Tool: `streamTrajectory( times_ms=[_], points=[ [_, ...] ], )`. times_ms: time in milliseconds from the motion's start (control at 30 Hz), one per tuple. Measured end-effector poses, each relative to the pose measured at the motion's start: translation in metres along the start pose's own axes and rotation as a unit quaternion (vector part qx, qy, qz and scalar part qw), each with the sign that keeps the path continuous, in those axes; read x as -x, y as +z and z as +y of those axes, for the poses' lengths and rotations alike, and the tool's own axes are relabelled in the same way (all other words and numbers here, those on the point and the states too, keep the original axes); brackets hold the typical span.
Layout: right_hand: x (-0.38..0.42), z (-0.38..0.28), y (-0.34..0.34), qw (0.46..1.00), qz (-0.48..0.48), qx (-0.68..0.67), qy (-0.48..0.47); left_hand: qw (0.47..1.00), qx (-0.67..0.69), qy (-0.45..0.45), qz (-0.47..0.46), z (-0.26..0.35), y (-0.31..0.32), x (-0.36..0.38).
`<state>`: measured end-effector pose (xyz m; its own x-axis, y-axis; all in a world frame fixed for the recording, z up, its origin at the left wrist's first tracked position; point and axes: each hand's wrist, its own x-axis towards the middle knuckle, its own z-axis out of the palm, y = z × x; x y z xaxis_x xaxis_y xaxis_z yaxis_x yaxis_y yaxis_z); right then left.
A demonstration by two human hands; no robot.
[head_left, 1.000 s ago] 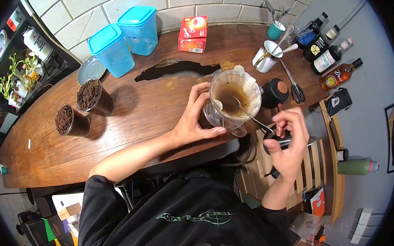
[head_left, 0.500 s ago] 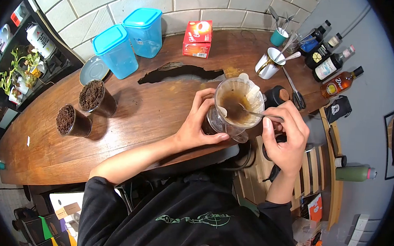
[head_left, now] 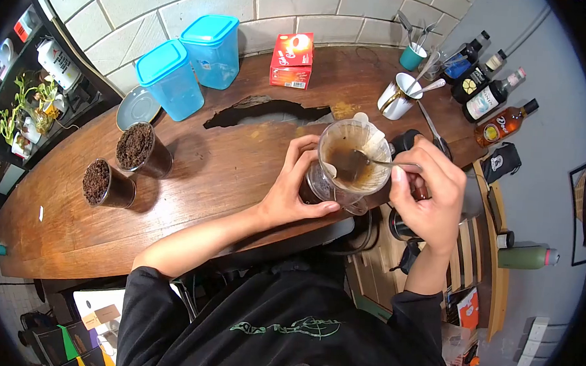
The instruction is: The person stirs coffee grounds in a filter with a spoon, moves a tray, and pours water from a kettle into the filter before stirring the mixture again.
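Note:
A clear coffee dripper (head_left: 366, 186) lined with a paper filter (head_left: 376, 144) sits over a glass coffee server (head_left: 319, 184) at the table's front edge. Brown liquid and wet coffee grounds (head_left: 349, 163) fill part of the filter. My left hand (head_left: 287, 188) is closed around the glass server, thumb in front and fingers behind. Pinched in my right hand (head_left: 434, 198) is the handle of a metal spoon (head_left: 389, 164), whose tip dips into the coffee. My fingers partly hide the server.
Two glasses of dark grounds (head_left: 119, 192) (head_left: 155, 160) stand left. Behind are blue-lidded containers (head_left: 173, 85), a grey plate (head_left: 138, 110) and a red box (head_left: 292, 61). A jagged dark hole (head_left: 270, 110) breaks the tabletop. A white mug (head_left: 395, 105), scissors (head_left: 437, 135) and bottles (head_left: 484, 103) stand right.
The spoon's tip has shifted slightly within the coffee, and my right hand has moved a little to the right. My left hand keeps its hold.

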<state>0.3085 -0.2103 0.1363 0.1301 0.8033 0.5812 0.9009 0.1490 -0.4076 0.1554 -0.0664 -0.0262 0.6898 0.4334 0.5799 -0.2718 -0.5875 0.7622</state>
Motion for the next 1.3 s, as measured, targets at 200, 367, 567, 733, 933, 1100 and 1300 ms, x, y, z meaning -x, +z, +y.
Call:
streamTrajectory(
  times_ms=[200,367,567,733,933,1100,1300],
  points=[
    [0.003,0.007,0.01,0.991,-0.036,-0.099,0.082,1.0,-0.004,-0.003,-0.003,0.0,0.0,0.0],
    [0.001,0.014,0.011,0.994,-0.003,-0.102,0.045,1.0,-0.01,-0.003,-0.005,-0.001,0.0,0.001],
    [0.007,0.021,0.013,0.983,-0.001,-0.134,0.128,1.0,-0.011,-0.004,-0.006,-0.002,0.0,0.001],
    [0.009,0.032,0.01,0.935,0.014,-0.269,0.232,1.0,-0.013,0.0,-0.001,-0.003,0.0,0.001],
    [0.007,0.018,-0.005,0.977,0.024,-0.173,0.123,1.0,-0.013,0.001,-0.002,-0.002,0.0,0.001],
    [0.007,-0.001,-0.009,0.996,0.007,-0.092,0.02,1.0,0.001,-0.006,0.006,-0.002,0.002,0.001],
    [0.008,-0.005,-0.005,0.995,-0.057,-0.072,0.029,1.0,-0.01,-0.003,0.0,-0.001,0.0,0.001]
  ],
)
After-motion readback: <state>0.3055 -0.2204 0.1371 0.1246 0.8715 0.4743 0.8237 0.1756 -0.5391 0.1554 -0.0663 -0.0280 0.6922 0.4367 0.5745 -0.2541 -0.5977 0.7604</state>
